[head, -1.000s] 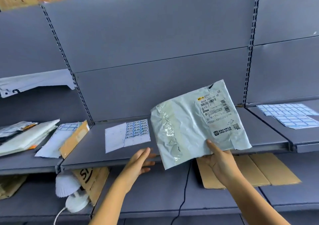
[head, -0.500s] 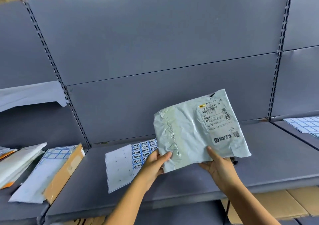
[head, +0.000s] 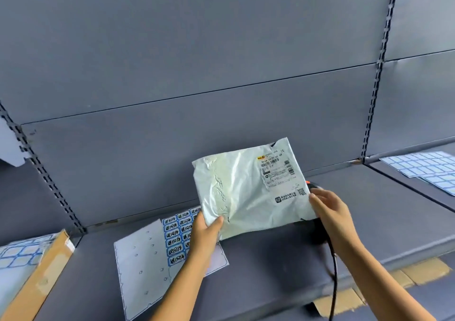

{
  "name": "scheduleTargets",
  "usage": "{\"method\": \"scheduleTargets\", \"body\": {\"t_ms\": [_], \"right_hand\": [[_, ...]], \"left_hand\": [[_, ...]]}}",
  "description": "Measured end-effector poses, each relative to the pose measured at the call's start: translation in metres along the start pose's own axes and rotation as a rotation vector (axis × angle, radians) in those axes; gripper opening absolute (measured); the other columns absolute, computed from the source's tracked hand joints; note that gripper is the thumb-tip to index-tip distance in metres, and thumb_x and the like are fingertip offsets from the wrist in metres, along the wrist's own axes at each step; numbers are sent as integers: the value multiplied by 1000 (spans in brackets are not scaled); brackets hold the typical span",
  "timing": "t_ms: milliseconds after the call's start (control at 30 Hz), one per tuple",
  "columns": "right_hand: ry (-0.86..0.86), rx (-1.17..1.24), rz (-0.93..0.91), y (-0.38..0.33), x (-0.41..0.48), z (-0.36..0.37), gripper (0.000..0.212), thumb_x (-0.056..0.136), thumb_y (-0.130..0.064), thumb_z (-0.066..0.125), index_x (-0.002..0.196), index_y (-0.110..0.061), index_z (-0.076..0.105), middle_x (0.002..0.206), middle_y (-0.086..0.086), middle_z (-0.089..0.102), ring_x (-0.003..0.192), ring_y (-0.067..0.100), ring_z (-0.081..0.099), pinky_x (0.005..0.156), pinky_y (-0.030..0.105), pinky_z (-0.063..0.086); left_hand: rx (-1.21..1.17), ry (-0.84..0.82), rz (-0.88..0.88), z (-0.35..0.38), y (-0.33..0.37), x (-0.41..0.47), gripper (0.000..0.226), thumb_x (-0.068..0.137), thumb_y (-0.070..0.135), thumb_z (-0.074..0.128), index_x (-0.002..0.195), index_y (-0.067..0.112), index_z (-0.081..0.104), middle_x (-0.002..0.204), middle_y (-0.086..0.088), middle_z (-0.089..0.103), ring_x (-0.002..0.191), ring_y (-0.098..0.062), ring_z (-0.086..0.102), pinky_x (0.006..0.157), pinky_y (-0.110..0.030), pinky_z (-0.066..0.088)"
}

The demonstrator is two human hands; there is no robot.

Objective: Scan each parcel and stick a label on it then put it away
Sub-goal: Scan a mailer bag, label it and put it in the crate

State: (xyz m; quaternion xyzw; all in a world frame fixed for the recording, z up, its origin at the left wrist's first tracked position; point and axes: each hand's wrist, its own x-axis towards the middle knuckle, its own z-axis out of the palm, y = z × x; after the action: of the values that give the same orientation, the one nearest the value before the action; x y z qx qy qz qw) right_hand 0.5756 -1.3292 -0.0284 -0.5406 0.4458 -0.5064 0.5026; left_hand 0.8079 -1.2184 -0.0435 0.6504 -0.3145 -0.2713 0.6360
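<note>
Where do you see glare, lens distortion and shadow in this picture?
Head view: glare shines on the crinkled parcel; the wide lens makes the shelf post lean; the parcel casts a dark shadow on the shelf; the shipping label print is blurred.

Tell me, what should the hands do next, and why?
Probably the right hand should pick up the black corded scanner lying beside it: the left hand grips the crinkled white plastic parcel with its printed shipping label showing.

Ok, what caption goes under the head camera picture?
Left hand grips a crinkly white plastic parcel above grey metal shelf with blue sticker sheet.
</note>
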Motion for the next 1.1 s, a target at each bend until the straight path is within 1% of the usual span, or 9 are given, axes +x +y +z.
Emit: {"method": "scheduleTargets", "body": {"t_ms": [133, 233, 300, 433, 533, 667, 867, 1000, 1100], "right_hand": [[204, -537, 76, 18, 8, -11, 47, 84, -29, 65, 124, -8, 52, 123, 12, 57, 118, 32, 47, 97, 39, 37], [24, -754, 204, 16, 13, -9, 35, 80, -34, 66, 101, -8, 54, 93, 11, 62, 94, 33, 55, 73, 36, 46], [-46, -715, 244, 8, 19, -7, 26, 78, -25, 67, 92, -6, 55, 81, 9, 63, 79, 27, 57, 59, 31, 41], [-60, -261, 311, 0, 20, -2, 19, 70, 7, 61, 87, 4, 55, 58, 14, 57, 50, 25, 51, 53, 29, 40], [-28, 42, 287, -6, 7, 6, 32, 74, 14, 62, 96, -2, 47, 83, 21, 60, 64, 31, 60, 58, 33, 50], [-149, 287, 283, -28, -4, 5, 31, 78, 15, 62, 96, -6, 47, 97, 20, 62, 76, 35, 65, 55, 30, 57], [-70, 237, 59, -43, -5, 2, 37, 82, 16, 58, 93, -14, 40, 108, 14, 60, 80, 24, 73, 66, 33, 60], [-81, 9, -19, -44, -14, 3, 37, 82, 12, 60, 95, -14, 37, 104, 10, 58, 66, 11, 68, 50, 18, 51], [-85, -126, -37, -40, -25, 10, 37, 81, 9, 61, 100, -10, 35, 101, 15, 55, 63, 18, 55, 55, 28, 45]], "left_hand": [[-4, 23, 16, -11, -10, 10, 25, 90, 1, 57, 96, 25, 60, 97, 3, 69, 88, -14, 64, 76, -26, 47], [1, 38, 22, -14, -16, 13, 25, 90, -1, 55, 96, 23, 58, 93, 0, 67, 77, -9, 61, 61, -14, 46], [4, 42, 36, -13, -17, 14, 25, 90, -1, 55, 97, 23, 57, 93, 2, 66, 79, -7, 61, 58, -8, 46], [-18, 68, 21, -12, -21, 18, 24, 91, 1, 56, 99, 24, 57, 95, 4, 66, 85, -8, 63, 64, -12, 48], [-12, 88, 26, -13, -26, 22, 24, 90, 4, 58, 101, 25, 58, 101, 1, 68, 91, -14, 65, 74, -25, 48], [-54, 118, 36, -14, -29, 21, 23, 91, 3, 56, 107, 20, 59, 101, 3, 68, 90, -8, 65, 68, -15, 49], [-5, 140, 55, -14, -32, 21, 21, 91, 7, 58, 95, 28, 58, 99, 2, 68, 90, -13, 65, 78, -31, 50], [-15, 130, 69, -15, -32, 22, 21, 91, 7, 58, 96, 28, 57, 99, 3, 67, 90, -11, 64, 76, -28, 48], [-34, 109, 77, -14, -33, 23, 23, 91, 6, 57, 103, 25, 57, 101, 3, 67, 92, -12, 64, 77, -27, 47]]}}
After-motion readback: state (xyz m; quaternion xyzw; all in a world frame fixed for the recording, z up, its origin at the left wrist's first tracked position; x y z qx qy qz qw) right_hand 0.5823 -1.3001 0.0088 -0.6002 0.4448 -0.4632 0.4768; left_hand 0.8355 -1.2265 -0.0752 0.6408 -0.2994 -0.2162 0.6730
